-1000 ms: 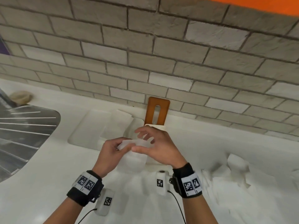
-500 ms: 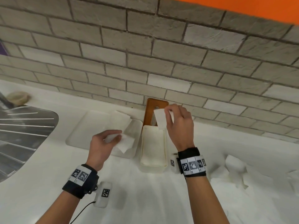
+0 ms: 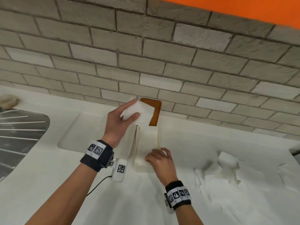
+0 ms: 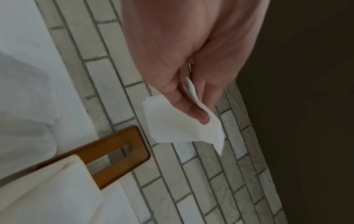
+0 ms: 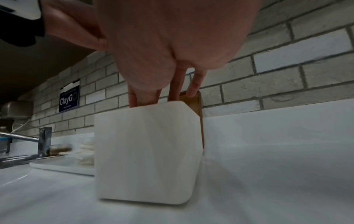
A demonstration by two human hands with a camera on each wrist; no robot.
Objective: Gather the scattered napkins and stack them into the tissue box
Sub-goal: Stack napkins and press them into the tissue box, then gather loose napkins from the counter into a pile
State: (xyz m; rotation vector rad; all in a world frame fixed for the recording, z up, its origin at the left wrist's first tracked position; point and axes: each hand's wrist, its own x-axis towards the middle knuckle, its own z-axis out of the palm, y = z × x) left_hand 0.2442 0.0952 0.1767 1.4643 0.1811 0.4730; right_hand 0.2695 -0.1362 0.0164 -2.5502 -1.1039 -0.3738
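1. Head view has the left hand [image 3: 116,123] up over the far end of the tissue box [image 3: 146,164], thumb and fingers pinching a folded napkin [image 3: 138,113] in front of the brown wooden lid [image 3: 155,111] leaning on the brick wall
2. Right hand [image 3: 159,161] is at the near end of the box, fingers straight and dipped inside, looks like it's pressing down the napkins already in there
3. Rest of the scattered napkins [image 3: 227,172] are still lying loose on the counter [image 3: 81,200] well to the right, so I'd say there's plenty left to do
4. What could go wrong imo: the napkin is only held by one corner area, so it could unfold or land crooked across the rim. Also the right fingers are in the opening, so the napkin might drop on top of them, or the box might slide if that hand pushes sideways
5. Left wrist view shows the pinch up close, thumb on top with the napkin bending around it, and the slot in the lid, which the head view hides behind the napkin
6. Right wrist view is the only one showing fingers reaching below the rim, plus a faucet [image 5: 43,141] and a small napkin stack on a tray [image 5: 63,166] to the left
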